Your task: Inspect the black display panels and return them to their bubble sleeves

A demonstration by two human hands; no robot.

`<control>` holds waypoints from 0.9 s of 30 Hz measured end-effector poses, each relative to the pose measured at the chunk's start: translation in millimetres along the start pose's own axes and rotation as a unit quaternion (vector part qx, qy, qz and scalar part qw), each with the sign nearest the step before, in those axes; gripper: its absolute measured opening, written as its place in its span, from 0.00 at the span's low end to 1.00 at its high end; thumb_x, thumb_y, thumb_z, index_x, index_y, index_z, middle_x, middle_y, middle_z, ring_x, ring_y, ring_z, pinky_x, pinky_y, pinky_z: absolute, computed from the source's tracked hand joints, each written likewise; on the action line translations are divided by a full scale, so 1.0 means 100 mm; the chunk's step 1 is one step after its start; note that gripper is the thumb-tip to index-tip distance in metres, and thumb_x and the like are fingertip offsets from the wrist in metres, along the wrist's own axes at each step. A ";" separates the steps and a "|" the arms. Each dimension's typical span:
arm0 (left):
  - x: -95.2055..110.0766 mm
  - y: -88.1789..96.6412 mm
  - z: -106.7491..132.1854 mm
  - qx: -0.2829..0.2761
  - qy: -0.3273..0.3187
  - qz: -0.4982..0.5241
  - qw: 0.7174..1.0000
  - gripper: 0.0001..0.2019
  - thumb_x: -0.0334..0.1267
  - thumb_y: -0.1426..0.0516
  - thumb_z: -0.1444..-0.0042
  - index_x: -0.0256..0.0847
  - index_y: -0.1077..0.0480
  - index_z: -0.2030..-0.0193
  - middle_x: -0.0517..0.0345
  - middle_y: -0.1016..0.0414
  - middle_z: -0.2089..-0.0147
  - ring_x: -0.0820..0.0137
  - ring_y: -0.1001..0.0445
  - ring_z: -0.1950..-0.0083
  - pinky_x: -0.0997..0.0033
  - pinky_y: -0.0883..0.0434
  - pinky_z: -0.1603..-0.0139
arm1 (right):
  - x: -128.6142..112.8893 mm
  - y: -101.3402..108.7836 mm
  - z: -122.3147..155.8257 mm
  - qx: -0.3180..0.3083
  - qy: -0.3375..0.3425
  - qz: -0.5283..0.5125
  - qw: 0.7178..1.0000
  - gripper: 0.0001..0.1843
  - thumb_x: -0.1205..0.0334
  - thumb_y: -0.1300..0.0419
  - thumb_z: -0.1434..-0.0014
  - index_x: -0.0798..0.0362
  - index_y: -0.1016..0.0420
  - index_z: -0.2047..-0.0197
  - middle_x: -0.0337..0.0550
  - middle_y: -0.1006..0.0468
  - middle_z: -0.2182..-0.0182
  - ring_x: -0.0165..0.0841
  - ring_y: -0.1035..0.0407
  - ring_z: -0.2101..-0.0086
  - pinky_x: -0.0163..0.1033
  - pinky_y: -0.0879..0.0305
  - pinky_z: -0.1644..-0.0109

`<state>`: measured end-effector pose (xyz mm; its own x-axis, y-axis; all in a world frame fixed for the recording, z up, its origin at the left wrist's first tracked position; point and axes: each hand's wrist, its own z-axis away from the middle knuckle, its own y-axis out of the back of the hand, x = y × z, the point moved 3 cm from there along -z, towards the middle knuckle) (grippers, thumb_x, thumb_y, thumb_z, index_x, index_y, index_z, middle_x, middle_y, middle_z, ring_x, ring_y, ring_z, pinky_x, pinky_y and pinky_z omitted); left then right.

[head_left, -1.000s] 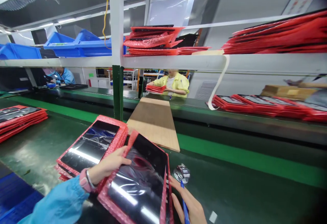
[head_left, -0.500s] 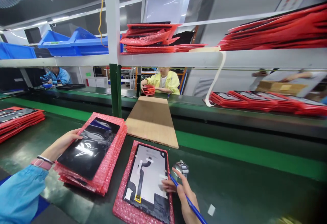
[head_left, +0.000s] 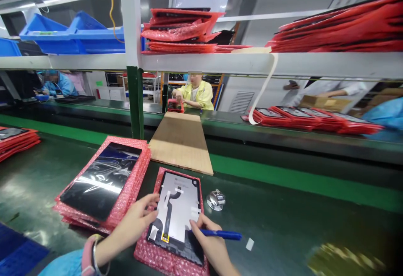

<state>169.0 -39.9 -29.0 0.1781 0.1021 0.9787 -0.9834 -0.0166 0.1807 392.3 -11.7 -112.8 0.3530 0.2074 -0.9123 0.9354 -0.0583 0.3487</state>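
A tablet screen panel (head_left: 184, 209) lies back side up on pink bubble wrap (head_left: 154, 253), with a dark flex cable (head_left: 169, 217) and white tape bits on its grey back. My right hand (head_left: 212, 242) is closed around a blue pen (head_left: 222, 234), over the panel's lower right part; the pen's tip is hard to make out. My left hand (head_left: 138, 217) rests at the panel's left edge, fingers loosely bent and apart, holding nothing. To its left, a glossy black screen (head_left: 102, 179) sits face up on a stack of pink bubble wrap sleeves (head_left: 140, 167).
A shiny metal object (head_left: 215, 200) and a small white piece (head_left: 249, 244) lie right of the panel. A wooden board (head_left: 181, 141) bridges toward a co-worker in yellow (head_left: 201, 95). Overhead, a shelf (head_left: 201, 63) holds red-wrapped stacks (head_left: 182, 30) and blue bins (head_left: 78, 35).
My left hand has left the black screen on the stack and moved right to the panel's left edge. The pen in my right hand has swung nearly level, and that hand has shifted over the panel.
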 end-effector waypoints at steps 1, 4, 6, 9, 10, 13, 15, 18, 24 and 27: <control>-0.11 -0.07 -0.02 0.001 0.017 0.009 1.000 0.24 0.38 0.39 0.59 0.35 0.26 0.52 0.38 0.23 0.46 0.52 0.24 0.48 0.55 0.29 0.46 | -0.01 -0.01 0.00 -0.004 0.000 0.005 1.000 0.24 0.43 0.41 0.50 0.46 0.47 0.84 0.32 0.42 0.87 0.31 0.44 0.83 0.36 0.45 0.77; -0.34 -0.14 -0.13 0.012 0.053 0.041 0.998 0.26 0.34 0.39 0.60 0.36 0.27 0.50 0.38 0.29 0.39 0.50 0.31 0.38 0.55 0.34 0.39 | -0.03 -0.03 0.00 -0.016 0.003 0.017 1.000 0.24 0.44 0.40 0.51 0.46 0.47 0.85 0.32 0.43 0.88 0.31 0.44 0.83 0.37 0.45 0.76; -0.43 -0.13 -0.19 0.017 0.072 0.065 0.995 0.25 0.32 0.39 0.62 0.38 0.27 0.52 0.40 0.26 0.41 0.50 0.33 0.36 0.55 0.37 0.37 | -0.05 -0.03 0.00 -0.023 0.004 0.020 1.000 0.24 0.44 0.40 0.51 0.46 0.47 0.85 0.32 0.43 0.88 0.31 0.45 0.83 0.37 0.45 0.75; -0.46 -0.11 -0.24 0.024 0.096 0.103 0.990 0.22 0.30 0.38 0.64 0.39 0.27 0.57 0.41 0.24 0.45 0.49 0.31 0.39 0.54 0.40 0.36 | -0.06 -0.05 0.00 -0.030 0.002 0.015 0.999 0.25 0.45 0.39 0.52 0.46 0.48 0.85 0.31 0.45 0.88 0.30 0.46 0.83 0.37 0.46 0.76; -0.46 -0.11 -0.25 0.025 0.102 0.117 0.988 0.21 0.29 0.38 0.65 0.39 0.27 0.58 0.41 0.23 0.46 0.50 0.30 0.39 0.55 0.40 0.36 | -0.05 -0.05 0.00 -0.029 -0.001 0.010 1.000 0.25 0.44 0.39 0.52 0.46 0.49 0.85 0.31 0.45 0.88 0.30 0.47 0.83 0.37 0.46 0.76; -0.43 -0.09 -0.25 0.024 0.118 0.164 0.979 0.19 0.28 0.37 0.62 0.40 0.28 0.59 0.45 0.23 0.49 0.56 0.27 0.44 0.60 0.36 0.41 | -0.02 -0.03 -0.01 -0.026 -0.016 -0.012 0.999 0.27 0.44 0.37 0.53 0.46 0.48 0.86 0.31 0.44 0.88 0.30 0.46 0.83 0.37 0.45 0.76; -0.40 -0.07 -0.26 0.024 0.131 0.193 0.972 0.18 0.30 0.38 0.56 0.40 0.30 0.56 0.50 0.22 0.54 0.62 0.24 0.51 0.64 0.33 0.47 | 0.02 -0.01 -0.02 -0.026 -0.031 -0.036 0.999 0.27 0.43 0.36 0.53 0.47 0.47 0.85 0.32 0.43 0.87 0.30 0.45 0.82 0.37 0.44 0.75; -0.37 -0.10 -0.31 0.011 0.145 0.224 0.964 0.14 0.33 0.40 0.45 0.39 0.31 0.52 0.56 0.24 0.60 0.69 0.24 0.60 0.67 0.31 0.56 | 0.07 0.00 -0.03 -0.034 -0.057 -0.091 0.994 0.28 0.37 0.37 0.51 0.47 0.45 0.84 0.32 0.41 0.87 0.30 0.44 0.82 0.37 0.41 0.75; -0.36 -0.49 -0.36 -0.078 0.181 0.217 0.956 0.08 0.39 0.41 0.38 0.36 0.28 0.58 0.57 0.23 0.61 0.70 0.25 0.66 0.65 0.26 0.63 | 0.01 0.02 -0.06 -0.019 -0.077 -0.175 0.981 0.30 0.29 0.39 0.53 0.48 0.40 0.79 0.30 0.41 0.89 0.27 0.48 0.87 0.34 0.44 0.81; -0.29 -0.54 -0.33 -0.060 0.153 0.227 0.960 0.08 0.29 0.39 0.45 0.36 0.28 0.57 0.59 0.22 0.64 0.70 0.24 0.67 0.66 0.27 0.62 | -0.11 0.13 -0.06 -0.008 -0.052 -0.176 0.983 0.28 0.32 0.38 0.51 0.51 0.31 0.77 0.36 0.32 0.87 0.29 0.41 0.85 0.35 0.43 0.80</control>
<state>216.2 -9.5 -70.3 -0.2710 0.3983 0.8763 -0.9572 -0.0153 -0.2891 400.3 -8.6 -96.4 0.0083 0.1109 -0.9938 0.9998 0.0148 0.0100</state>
